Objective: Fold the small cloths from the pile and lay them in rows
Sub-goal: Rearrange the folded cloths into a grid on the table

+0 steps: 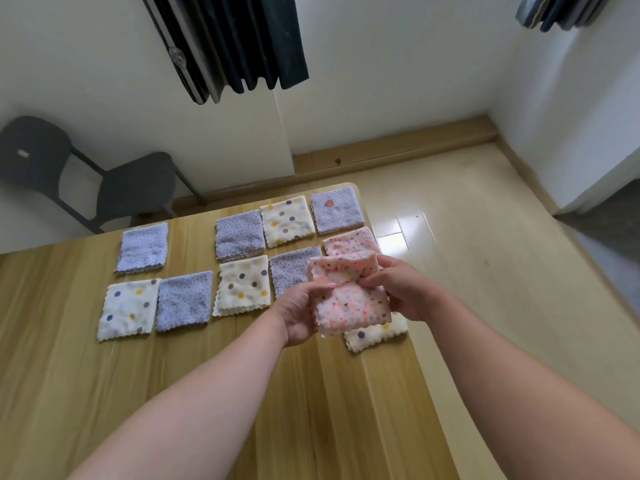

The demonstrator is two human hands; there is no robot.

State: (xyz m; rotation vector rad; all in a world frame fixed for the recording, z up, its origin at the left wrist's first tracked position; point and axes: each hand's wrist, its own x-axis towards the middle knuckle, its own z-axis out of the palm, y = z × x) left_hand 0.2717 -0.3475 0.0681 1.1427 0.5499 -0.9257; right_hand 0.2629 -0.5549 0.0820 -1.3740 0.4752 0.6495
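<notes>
I hold a pink speckled cloth [349,306] in the air above the right part of the wooden table [173,375]. My left hand [299,311] grips its left side and my right hand [403,289] pinches its top fold. Folded cloths lie in two rows on the table: purple ones [142,248] [239,233] [337,209] [184,301], cream dotted ones [287,220] [126,310] [242,285], and a pink one [351,241]. Another purple cloth [291,270] is half hidden behind my hands. A cream dotted cloth [374,336] lies under the held cloth near the right edge.
A grey chair [114,188] stands behind the table's far left side. The table's right edge [415,358] drops to a light wood floor [485,254]. White walls and a dark curtain [228,43] are beyond the far edge.
</notes>
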